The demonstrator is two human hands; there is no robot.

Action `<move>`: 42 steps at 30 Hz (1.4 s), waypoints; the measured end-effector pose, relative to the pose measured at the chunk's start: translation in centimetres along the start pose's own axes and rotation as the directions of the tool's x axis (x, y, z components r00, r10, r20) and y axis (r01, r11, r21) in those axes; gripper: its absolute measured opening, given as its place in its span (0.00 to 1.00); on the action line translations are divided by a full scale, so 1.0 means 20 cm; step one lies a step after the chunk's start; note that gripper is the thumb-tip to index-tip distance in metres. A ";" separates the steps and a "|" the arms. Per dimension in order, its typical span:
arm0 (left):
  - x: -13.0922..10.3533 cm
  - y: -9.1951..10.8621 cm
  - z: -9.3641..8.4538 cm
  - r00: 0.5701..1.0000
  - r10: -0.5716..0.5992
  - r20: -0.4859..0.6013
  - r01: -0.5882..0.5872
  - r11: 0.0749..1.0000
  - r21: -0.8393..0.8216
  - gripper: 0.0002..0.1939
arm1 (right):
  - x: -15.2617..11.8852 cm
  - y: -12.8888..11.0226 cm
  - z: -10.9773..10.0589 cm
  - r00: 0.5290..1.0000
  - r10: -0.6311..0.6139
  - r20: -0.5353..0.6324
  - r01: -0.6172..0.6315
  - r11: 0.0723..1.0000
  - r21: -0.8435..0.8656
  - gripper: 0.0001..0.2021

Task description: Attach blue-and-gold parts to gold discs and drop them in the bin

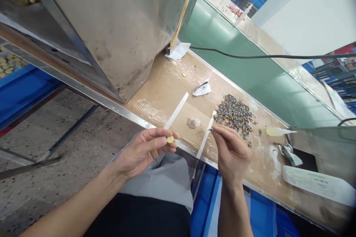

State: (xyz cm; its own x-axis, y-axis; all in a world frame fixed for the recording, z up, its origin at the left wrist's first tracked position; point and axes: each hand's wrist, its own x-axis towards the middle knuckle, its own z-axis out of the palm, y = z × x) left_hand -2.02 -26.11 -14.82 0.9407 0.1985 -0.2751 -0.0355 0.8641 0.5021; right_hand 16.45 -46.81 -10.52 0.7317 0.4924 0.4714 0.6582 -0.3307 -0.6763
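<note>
Between the thumb and fingers of my left hand point(147, 150) is a small round yellow disc point(170, 139), held above the table's front edge. My right hand point(233, 152) pinches a tiny dark part point(210, 130) at its fingertips; its exact kind is too small to make out. Just beyond that hand lies a pile of small blue and gold parts point(233, 113). A small clear dish point(194, 122) sits on a cardboard sheet point(189, 111) between white tape strips, with dark specks beside it. Another yellow disc point(184, 74) rests farther back on the table.
A large metal box point(111, 18) stands at the left of the brown table point(158, 96). At the right are a squeeze bottle point(278, 131) and a white plastic container point(314, 183). A black cable point(236, 55) crosses a green partition point(217, 33). Blue bins point(205, 192) sit below.
</note>
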 end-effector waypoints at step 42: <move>0.00 -0.04 -0.01 0.998 -0.012 -0.068 0.017 0.997 0.082 0.10 | 0.06 0.00 0.16 0.989 -0.144 0.036 0.148 0.969 -0.195 0.08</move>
State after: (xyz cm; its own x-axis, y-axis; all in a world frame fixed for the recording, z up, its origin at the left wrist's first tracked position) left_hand -2.03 -26.63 -15.32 0.9160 0.2194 -0.3360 0.0083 0.8268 0.5625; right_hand 16.77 -43.56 -11.79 0.6224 0.5638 0.5429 0.7812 -0.4048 -0.4752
